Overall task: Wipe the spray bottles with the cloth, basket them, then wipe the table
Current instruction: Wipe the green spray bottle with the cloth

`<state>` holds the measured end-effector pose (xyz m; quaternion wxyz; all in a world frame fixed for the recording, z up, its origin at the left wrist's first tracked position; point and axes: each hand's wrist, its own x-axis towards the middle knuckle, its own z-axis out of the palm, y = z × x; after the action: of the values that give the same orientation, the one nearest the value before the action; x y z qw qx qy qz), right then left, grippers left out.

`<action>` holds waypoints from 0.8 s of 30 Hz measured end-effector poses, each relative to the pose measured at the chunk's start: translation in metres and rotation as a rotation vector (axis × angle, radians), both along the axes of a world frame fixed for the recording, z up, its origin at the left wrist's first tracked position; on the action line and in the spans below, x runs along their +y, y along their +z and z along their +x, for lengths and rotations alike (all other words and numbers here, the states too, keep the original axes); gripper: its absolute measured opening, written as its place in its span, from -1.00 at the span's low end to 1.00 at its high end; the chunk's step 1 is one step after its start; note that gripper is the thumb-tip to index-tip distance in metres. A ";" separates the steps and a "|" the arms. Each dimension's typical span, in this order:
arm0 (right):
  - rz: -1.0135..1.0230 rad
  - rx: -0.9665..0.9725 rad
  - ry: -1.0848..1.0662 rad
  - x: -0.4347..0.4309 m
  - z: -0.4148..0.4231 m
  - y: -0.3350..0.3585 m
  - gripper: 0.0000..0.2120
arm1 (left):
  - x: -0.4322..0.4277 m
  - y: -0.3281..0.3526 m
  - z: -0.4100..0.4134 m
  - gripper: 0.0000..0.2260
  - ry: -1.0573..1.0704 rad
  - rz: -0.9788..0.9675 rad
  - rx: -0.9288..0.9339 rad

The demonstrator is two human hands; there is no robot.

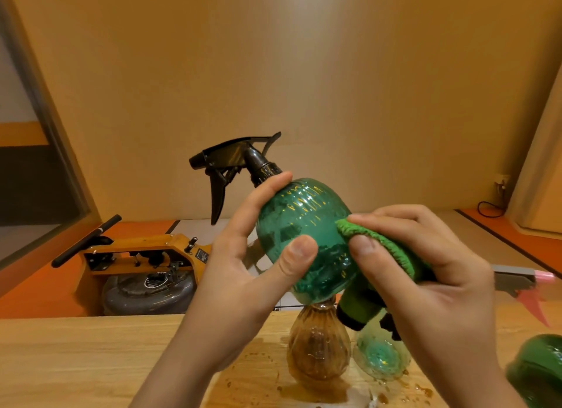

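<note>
My left hand [258, 261] grips a round green spray bottle [298, 225] with a black trigger head, held up above the table and tilted left. My right hand [425, 270] pinches a green cloth [383, 249] and presses it against the bottle's right side. Below them, an amber bottle [317, 346] and a clear bottle with a greenish bottom [380, 356] lie on the wooden table [91, 356]. Brown spill spots [261, 374] mark the table around them. A pink sprayer with a grey head [523, 283] pokes in from the right, partly hidden behind my right hand.
A green object [538, 371] sits at the table's right edge, cut off by the frame. Beyond the table's far edge, on the orange floor, stands a yellow machine with a black handle [137, 255] over a grey tank. A wall socket with a cable [501, 188] is at the far right.
</note>
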<state>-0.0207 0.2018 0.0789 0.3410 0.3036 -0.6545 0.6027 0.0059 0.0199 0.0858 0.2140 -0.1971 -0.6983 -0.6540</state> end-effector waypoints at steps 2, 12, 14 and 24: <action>-0.072 -0.049 0.035 0.003 -0.002 0.000 -0.90 | -0.001 -0.001 0.001 -0.45 -0.069 0.038 -0.014; -0.289 -0.366 0.209 0.010 -0.004 0.007 -0.84 | -0.001 -0.004 0.002 -0.45 -0.102 -0.185 0.092; -0.285 -0.387 0.231 0.008 -0.003 0.007 -0.82 | 0.000 -0.005 0.001 -0.49 -0.092 -0.159 0.123; 0.142 0.074 -0.027 0.014 0.007 0.009 -0.86 | -0.003 -0.002 -0.001 -0.53 -0.054 -0.098 0.161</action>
<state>-0.0138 0.2157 0.0880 0.3505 0.3401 -0.6865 0.5388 0.0049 0.0172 0.0840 0.2421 -0.2779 -0.7044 -0.6067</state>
